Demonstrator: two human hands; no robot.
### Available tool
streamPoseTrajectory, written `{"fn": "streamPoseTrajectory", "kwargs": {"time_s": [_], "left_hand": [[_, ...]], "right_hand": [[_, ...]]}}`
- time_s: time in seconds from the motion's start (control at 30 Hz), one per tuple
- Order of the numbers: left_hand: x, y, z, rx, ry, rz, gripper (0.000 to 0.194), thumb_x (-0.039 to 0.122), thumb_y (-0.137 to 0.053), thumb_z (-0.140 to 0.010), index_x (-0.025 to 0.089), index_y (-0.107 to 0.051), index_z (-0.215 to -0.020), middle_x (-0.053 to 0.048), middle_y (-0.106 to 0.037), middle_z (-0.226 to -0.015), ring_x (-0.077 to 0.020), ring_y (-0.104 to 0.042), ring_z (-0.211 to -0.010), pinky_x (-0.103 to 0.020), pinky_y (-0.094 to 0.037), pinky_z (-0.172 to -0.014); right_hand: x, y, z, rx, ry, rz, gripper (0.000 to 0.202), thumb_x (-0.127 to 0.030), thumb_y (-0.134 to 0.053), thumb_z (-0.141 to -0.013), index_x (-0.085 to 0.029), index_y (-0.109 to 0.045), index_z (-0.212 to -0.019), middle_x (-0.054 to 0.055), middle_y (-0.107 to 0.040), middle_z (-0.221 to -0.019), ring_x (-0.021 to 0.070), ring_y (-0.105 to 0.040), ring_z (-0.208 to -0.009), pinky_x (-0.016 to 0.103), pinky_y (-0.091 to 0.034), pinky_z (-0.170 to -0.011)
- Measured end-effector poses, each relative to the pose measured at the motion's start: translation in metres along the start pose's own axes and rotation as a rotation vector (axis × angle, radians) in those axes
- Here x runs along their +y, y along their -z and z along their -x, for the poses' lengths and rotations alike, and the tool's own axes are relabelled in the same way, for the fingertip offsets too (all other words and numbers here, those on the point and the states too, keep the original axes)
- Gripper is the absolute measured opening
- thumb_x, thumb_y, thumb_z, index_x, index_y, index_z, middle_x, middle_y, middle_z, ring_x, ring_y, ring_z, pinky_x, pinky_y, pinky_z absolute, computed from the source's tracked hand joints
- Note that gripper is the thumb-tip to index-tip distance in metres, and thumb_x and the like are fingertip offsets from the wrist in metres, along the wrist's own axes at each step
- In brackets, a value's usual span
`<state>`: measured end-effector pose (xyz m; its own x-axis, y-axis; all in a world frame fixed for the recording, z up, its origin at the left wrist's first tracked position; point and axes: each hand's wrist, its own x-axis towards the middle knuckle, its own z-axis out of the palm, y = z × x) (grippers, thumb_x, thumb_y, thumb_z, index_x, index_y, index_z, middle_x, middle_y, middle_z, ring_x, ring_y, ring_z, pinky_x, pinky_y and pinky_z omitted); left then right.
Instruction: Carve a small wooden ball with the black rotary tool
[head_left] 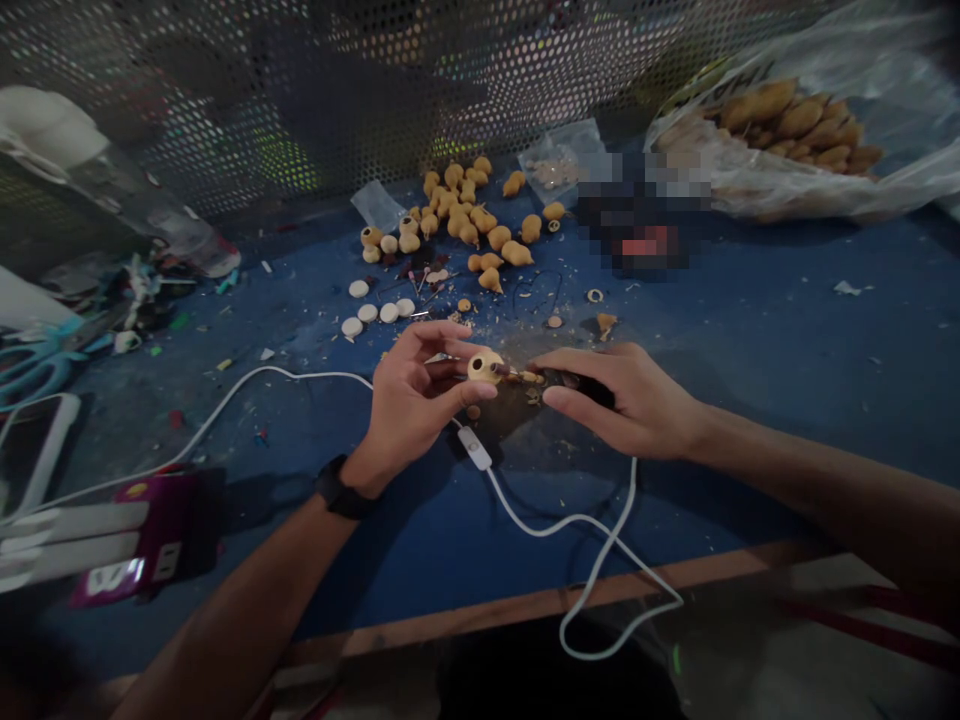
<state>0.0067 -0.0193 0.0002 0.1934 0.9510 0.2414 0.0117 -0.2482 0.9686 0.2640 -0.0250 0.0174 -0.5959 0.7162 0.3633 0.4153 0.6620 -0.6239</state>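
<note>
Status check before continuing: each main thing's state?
Small pale round gourd: holed, in left hand
Dark handheld tool: gripped in right hand
White cord: slack, looping past brown table edge
Clear plastic bag: holding tan gourds
Blue-handled scissors: lying; blades unclear
Flat white round discs: lying loose

I see a pale gourd (pixel 487 363), round hole showing, and a black tool (pixel 598 390) beside it, inward of the tabletop's (pixel 787 380) front edge.

Looks like a small craft workshop, judging by the blue workbench (pixel 787 340) strewn with shavings (pixel 533 397) and scraps (pixel 847 288), the heap of small gourds (pixel 448 203), the clear plastic bag (pixel 904 188) of more, the white discs (pixel 388 313) and the blue-handled scissors (pixel 71 338). Has a perforated screen (pixel 292 90) behind and a white cord (pixel 540 532) with inline switch (pixel 474 448).
</note>
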Motion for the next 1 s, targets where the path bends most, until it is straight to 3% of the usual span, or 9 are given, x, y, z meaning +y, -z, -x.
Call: {"fn": "streamPoseTrajectory", "kwargs": {"time_s": [0.27,0.47,0.7,0.87,1.0], "left_hand": [[-0.0031,-0.0005,0.0004,-0.009,-0.053,-0.018,0.055,0.039,-0.097,-0.072,0.023,-0.062,-0.112,0.000,-0.078,-0.097,-0.0198,-0.082,-0.088,-0.026,-0.068,-0.072],[-0.0028,-0.0016,0.0000,0.007,-0.062,-0.023,0.055,0.041,-0.097,-0.072,0.024,-0.063,-0.112,0.000,-0.078,-0.094,-0.0205,-0.083,-0.089,-0.028,-0.070,-0.072],[-0.0037,0.0009,-0.0005,-0.009,-0.056,0.009,0.053,0.032,-0.097,-0.073,0.023,-0.063,-0.114,0.001,-0.077,-0.098,-0.0209,-0.084,-0.093,-0.028,-0.071,-0.078],[-0.0041,-0.0005,-0.0003,0.004,-0.080,-0.017,0.054,0.038,-0.097,-0.072,0.023,-0.063,-0.112,0.001,-0.077,-0.096,-0.0188,-0.083,-0.090,-0.025,-0.069,-0.073],[-0.0042,-0.0013,0.0008,0.015,-0.069,-0.020,0.054,0.039,-0.096,-0.073,0.023,-0.063,-0.112,0.001,-0.076,-0.096,-0.0163,-0.081,-0.082,-0.024,-0.068,-0.068]], "right_hand": [[-0.0004,-0.0001,-0.0017,0.035,-0.095,-0.038,0.032,-0.039,-0.052,-0.107,-0.015,-0.073,-0.110,0.000,-0.070,-0.070,0.0119,-0.060,-0.056,0.025,-0.042,-0.059],[-0.0014,-0.0007,-0.0021,0.044,-0.028,0.004,0.030,-0.036,-0.053,-0.107,-0.014,-0.073,-0.110,0.000,-0.071,-0.072,0.0107,-0.056,-0.053,0.025,-0.040,-0.057],[-0.0002,-0.0025,0.0013,0.021,0.037,0.028,0.031,-0.034,-0.053,-0.108,-0.012,-0.072,-0.119,0.002,-0.075,-0.077,0.0128,-0.065,-0.060,0.025,-0.044,-0.060],[-0.0010,-0.0023,0.0000,0.048,-0.063,-0.012,0.029,-0.035,-0.052,-0.108,-0.014,-0.072,-0.112,-0.001,-0.071,-0.070,0.0117,-0.063,-0.057,0.024,-0.044,-0.059],[-0.0029,-0.0019,-0.0018,0.046,-0.061,-0.038,0.029,-0.035,-0.053,-0.108,-0.014,-0.072,-0.111,-0.002,-0.070,-0.069,0.0103,-0.059,-0.053,0.024,-0.041,-0.056]]}}
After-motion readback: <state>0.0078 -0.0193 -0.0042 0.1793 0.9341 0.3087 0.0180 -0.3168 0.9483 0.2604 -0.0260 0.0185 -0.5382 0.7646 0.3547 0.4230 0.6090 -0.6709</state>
